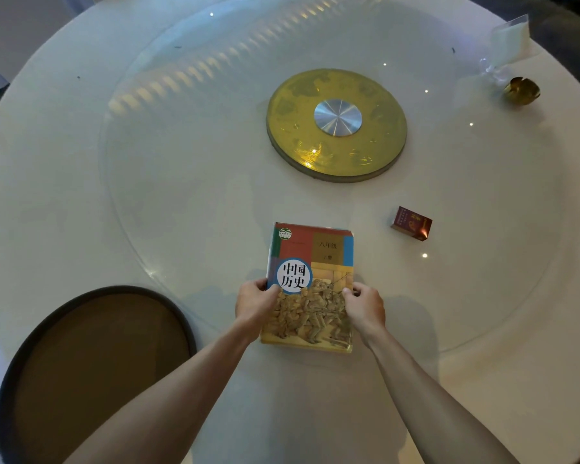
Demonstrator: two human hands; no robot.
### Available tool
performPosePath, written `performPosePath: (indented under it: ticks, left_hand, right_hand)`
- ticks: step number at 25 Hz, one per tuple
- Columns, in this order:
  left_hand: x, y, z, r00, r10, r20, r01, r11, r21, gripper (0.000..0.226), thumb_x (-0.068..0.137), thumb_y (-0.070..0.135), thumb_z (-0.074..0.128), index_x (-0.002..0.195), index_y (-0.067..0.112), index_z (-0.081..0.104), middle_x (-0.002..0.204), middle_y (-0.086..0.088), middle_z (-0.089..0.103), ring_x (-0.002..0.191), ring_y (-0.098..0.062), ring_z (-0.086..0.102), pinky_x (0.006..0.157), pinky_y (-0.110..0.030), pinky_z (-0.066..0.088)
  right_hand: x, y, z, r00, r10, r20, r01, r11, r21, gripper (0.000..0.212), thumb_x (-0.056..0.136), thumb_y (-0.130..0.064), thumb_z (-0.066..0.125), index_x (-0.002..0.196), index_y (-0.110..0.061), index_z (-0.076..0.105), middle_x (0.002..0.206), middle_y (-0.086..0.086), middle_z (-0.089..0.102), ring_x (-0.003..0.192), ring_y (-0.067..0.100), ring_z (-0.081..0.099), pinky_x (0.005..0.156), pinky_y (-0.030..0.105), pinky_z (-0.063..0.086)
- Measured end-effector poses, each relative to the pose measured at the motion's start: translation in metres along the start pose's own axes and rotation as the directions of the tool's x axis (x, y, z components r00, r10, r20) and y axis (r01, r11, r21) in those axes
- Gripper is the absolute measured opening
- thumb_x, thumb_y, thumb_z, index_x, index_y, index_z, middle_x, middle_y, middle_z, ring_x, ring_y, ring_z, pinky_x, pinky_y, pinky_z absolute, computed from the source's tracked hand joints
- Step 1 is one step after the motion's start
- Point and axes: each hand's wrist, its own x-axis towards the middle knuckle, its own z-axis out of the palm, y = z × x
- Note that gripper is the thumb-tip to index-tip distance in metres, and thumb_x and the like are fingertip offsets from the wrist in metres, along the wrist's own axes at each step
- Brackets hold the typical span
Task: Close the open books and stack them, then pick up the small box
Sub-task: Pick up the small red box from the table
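A closed book with a colourful cover (312, 262) lies on top of a stack near the front middle of the round table; edges of the book or books under it show at its near side. My left hand (255, 304) grips the stack's left edge, thumb on the cover. My right hand (364, 304) grips its right edge the same way. The small dark red box (412, 223) lies on the glass to the right of and beyond the stack, apart from both hands.
A gold disc with a silver hub (337, 123) sits at the centre of the glass turntable (181, 202). A brown round chair seat (94, 366) is at the near left. A gold ornament (522, 90) with clear wrapping stands at the far right.
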Motion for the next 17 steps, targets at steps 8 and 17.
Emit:
performPosePath:
  ticks: [8,17]
  left_hand:
    - [0.024,0.024,0.006,0.983,0.14,-0.118,-0.108,0.964,0.243,0.044,0.085,0.032,0.064,0.125,0.015,0.065,0.109,-0.005,0.068,0.096,-0.019,0.066,0.074,-0.033,0.057]
    - [0.047,0.133,0.145,0.918,0.269,0.293,-0.316,0.94,0.129,0.043,0.094,0.027,0.065,0.134,0.011,0.064,0.123,-0.005,0.07,0.109,-0.017,0.066,0.095,-0.033,0.055]
  right_hand:
    - [0.024,0.004,-0.022,0.991,-0.06,0.118,0.05,0.995,0.087,0.031,0.095,-0.039,0.058,0.083,-0.016,0.075,0.08,0.001,0.077,0.08,0.025,0.072,0.073,0.045,0.06]
    - [0.136,0.0,-0.124,0.965,0.097,-0.245,-0.038,0.971,0.234,0.035,0.088,-0.035,0.064,0.113,-0.011,0.061,0.1,0.01,0.064,0.091,0.03,0.063,0.083,0.039,0.052]
